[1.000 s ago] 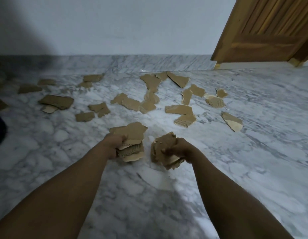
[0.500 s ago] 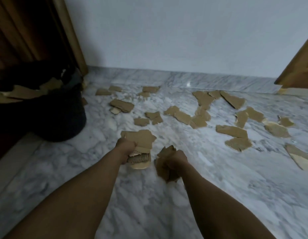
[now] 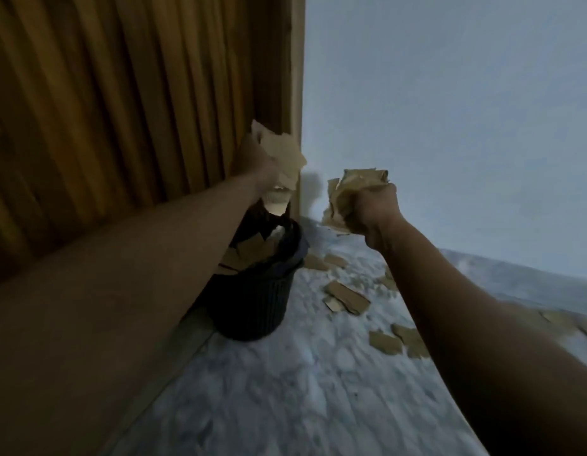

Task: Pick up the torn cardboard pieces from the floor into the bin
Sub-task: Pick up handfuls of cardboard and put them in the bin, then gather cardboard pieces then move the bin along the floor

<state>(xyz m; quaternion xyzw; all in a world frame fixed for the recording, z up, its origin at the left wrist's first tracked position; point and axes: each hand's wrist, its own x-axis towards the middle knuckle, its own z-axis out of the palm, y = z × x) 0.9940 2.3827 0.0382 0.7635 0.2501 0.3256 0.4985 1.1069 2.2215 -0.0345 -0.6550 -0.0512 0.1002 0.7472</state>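
My left hand (image 3: 252, 166) grips a bundle of torn cardboard pieces (image 3: 282, 153), raised right above the black ribbed bin (image 3: 252, 304). My right hand (image 3: 374, 215) clutches a second bundle of cardboard scraps (image 3: 348, 192), held a little to the right of the bin and above the floor. The bin holds several brown cardboard pieces (image 3: 249, 255) that stick up past its rim. More loose torn pieces (image 3: 346, 296) lie on the marble floor to the bin's right.
A wooden slatted door (image 3: 121, 110) fills the left side, with the bin standing at its foot. A pale wall (image 3: 466, 110) meets the door frame at the corner. Grey marble floor (image 3: 285, 390) stretches towards me.
The view has swung left towards the bin. Both hands have lifted their cardboard bundles from near the floor up to the bin, the left one now over its opening.
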